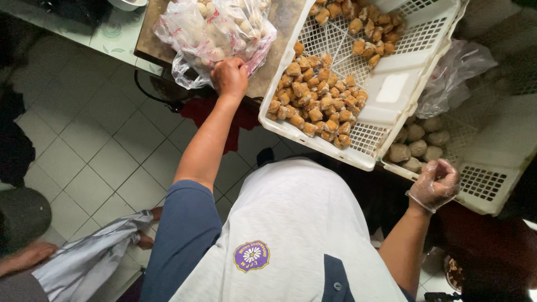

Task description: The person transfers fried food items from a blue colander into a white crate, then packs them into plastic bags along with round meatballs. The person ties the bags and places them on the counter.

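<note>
- Presently, left hand (230,76): bare, fingers curled shut on the near edge of the bag (215,33), at the desk (279,56) edge.
- Bag: clear thin plastic, crumpled, holding pale round balls (215,42); it lies on the brown desk, just left of the crate.
- Right hand (435,184): in a clear plastic glove, closed to a loose fist; whether anything is inside the grip I cannot tell. It hovers over the near rim of the lower crate (486,187).
- Crate (391,89): white slotted plastic, tilted, its near corner overlapping the lower crate. Golden-brown fried cubes (319,100) are heaped in its near-left part; a second heap (358,22) lies at its far end.
- Lower crate: white, partly hidden under the upper one, holding pale brown lumps (417,146) near the right hand.
- Second clear bag (456,72): crumpled, right of the upper crate.
- Floor (100,151): pale square tiles, below the left arm.
- Another person's bare feet (146,240) and grey cloth (89,260) at the lower left, well apart from both hands.
</note>
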{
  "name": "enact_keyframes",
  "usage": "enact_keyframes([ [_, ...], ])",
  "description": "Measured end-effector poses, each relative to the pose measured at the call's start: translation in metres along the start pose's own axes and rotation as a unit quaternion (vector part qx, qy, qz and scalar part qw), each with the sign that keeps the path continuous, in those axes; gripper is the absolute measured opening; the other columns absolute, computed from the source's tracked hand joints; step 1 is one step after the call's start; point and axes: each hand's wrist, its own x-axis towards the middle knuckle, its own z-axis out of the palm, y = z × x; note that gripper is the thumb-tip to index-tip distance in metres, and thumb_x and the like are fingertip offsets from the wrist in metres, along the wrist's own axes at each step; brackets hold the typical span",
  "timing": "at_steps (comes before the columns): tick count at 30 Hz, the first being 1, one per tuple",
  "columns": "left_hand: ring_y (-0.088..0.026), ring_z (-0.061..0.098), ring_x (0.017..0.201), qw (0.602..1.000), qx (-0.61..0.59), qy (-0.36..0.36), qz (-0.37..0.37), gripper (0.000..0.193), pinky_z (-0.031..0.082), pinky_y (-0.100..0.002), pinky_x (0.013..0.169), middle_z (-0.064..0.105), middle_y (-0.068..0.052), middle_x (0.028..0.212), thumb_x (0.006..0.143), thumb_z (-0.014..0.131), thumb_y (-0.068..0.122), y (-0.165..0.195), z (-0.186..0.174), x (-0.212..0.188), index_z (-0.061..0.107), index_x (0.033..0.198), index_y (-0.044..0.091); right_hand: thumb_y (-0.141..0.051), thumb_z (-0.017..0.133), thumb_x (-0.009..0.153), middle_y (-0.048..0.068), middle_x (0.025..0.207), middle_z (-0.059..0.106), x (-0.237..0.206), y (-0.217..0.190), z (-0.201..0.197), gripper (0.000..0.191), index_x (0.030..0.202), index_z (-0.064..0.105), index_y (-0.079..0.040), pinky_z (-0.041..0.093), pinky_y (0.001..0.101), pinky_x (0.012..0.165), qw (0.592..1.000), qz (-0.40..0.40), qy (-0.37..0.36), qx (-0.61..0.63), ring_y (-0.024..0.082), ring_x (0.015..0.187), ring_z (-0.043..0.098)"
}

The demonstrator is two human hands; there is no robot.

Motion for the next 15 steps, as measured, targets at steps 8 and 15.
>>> enact_keyframes([
  [8,-0.035,0.068,0.1,0.998,0.055,-0.012,-0.009,0.016,0.047,-0.053,0.088,0.076,-0.009,0.099,0.088,0.065,0.018,-0.005,0.013,0.009,0.079,0.096,0.017,-0.002,0.071,0.103,0.014,0.103,0.071,0.0,0.005,0.004,0.01,0.11,0.066,0.003,0.057,0.0355,0.078,1.0,0.006,0.018,-0.021,0.023,0.085,0.067],
  [15,-0.032,0.059,0.107,0.999,0.036,0.024,-0.016,0.021,0.035,-0.054,0.093,0.075,-0.009,0.1,0.083,0.061,0.012,-0.002,0.004,0.014,0.079,0.092,0.018,0.0,0.069,0.105,0.013,0.102,0.071,0.001,0.005,0.005,0.006,0.107,0.066,0.004,0.058,0.038,0.082,1.0,-0.01,0.012,-0.008,0.024,0.089,0.068],
])
